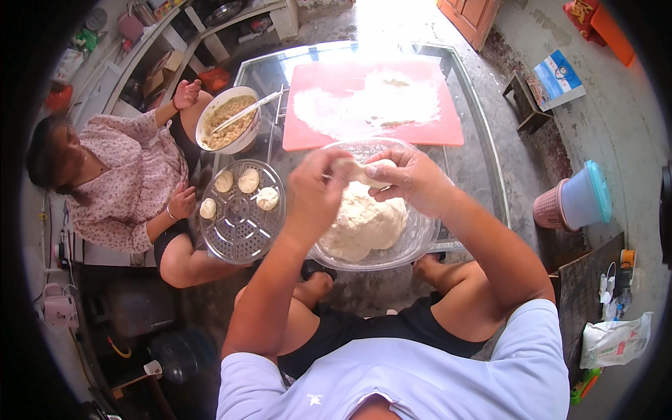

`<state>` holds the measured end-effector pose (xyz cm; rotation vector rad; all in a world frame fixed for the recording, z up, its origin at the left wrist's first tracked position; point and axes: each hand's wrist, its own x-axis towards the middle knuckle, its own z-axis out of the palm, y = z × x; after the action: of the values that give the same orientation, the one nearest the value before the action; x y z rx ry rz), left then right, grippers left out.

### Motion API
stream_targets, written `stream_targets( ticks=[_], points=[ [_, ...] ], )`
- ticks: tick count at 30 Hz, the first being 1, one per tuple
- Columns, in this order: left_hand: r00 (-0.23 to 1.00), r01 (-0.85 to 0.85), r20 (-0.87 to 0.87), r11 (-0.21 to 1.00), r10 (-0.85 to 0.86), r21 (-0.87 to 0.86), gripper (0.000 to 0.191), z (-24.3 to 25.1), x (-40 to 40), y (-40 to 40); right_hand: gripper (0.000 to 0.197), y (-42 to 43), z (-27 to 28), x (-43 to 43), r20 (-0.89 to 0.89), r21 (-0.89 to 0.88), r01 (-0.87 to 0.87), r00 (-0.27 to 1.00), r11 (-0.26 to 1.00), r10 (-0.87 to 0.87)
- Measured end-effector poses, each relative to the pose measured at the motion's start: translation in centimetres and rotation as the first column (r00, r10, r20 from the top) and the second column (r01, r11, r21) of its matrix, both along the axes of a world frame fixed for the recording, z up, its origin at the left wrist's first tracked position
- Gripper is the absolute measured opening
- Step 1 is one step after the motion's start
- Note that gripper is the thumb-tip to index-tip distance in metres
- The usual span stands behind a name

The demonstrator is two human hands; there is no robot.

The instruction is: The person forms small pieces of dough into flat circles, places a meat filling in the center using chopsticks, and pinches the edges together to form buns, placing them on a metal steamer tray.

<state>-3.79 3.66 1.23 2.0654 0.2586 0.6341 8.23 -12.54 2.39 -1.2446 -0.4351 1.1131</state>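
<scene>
Both my hands grip one stretched piece of dough (362, 173) above a clear plastic bowl (424, 231). My left hand (316, 186) is at its left end, slightly blurred. Around the thicker right end, the thumb and fingers of my right hand (407, 176) are closed. Below them a large lump of pale dough (367, 223) fills much of the bowl. Just beyond the bowl lies a pink cutting board (310, 134), thickly dusted with white flour (336, 110).
On the left, a round perforated steamer tray (239, 223) carries several shaped buns (248, 180). Behind it stands a bowl of filling (231, 118) with white chopsticks (244, 113) across it. Another person (131, 157) sits at the left of the glass table (485, 173). Lidded bucket (583, 197) stands at right.
</scene>
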Motion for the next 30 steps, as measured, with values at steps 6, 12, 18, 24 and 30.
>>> stream_targets(
  ticks=[6, 12, 18, 24, 30],
  points=[
    [0.986, -0.163, -0.011, 0.952, 0.166, -0.26, 0.015, 2.7, -0.8, 3.5, 0.034, -2.1, 0.0, 3.2, -0.307, 0.248, 0.197, 0.945, 0.949, -0.116],
    [0.923, 0.312, -0.343, 0.862, -0.176, 0.398, 0.011, -0.3, -1.4, -0.1, 0.032, -1.3, -0.8, 3.4, -0.32, 0.248, 0.148, 0.945, 0.957, -0.064],
    [0.925, 0.314, -0.34, 0.842, -0.168, 0.439, 0.016, -0.1, -1.8, -1.2, 0.031, -1.2, 0.4, 2.0, -0.31, 0.199, 0.155, 0.947, 0.968, -0.087],
    [0.955, 0.177, -0.273, 0.96, -0.114, 0.219, 0.034, 0.5, -1.9, -0.7, 0.039, -1.1, -0.2, 1.1, -0.134, 0.146, 0.003, 0.991, 0.989, 0.017],
    [0.965, 0.253, -0.077, 0.966, -0.249, 0.05, 0.032, 1.3, -1.2, -1.3, 0.05, -0.7, 0.6, -1.1, 0.203, -0.03, -0.116, 0.972, 0.993, 0.119]
  ],
)
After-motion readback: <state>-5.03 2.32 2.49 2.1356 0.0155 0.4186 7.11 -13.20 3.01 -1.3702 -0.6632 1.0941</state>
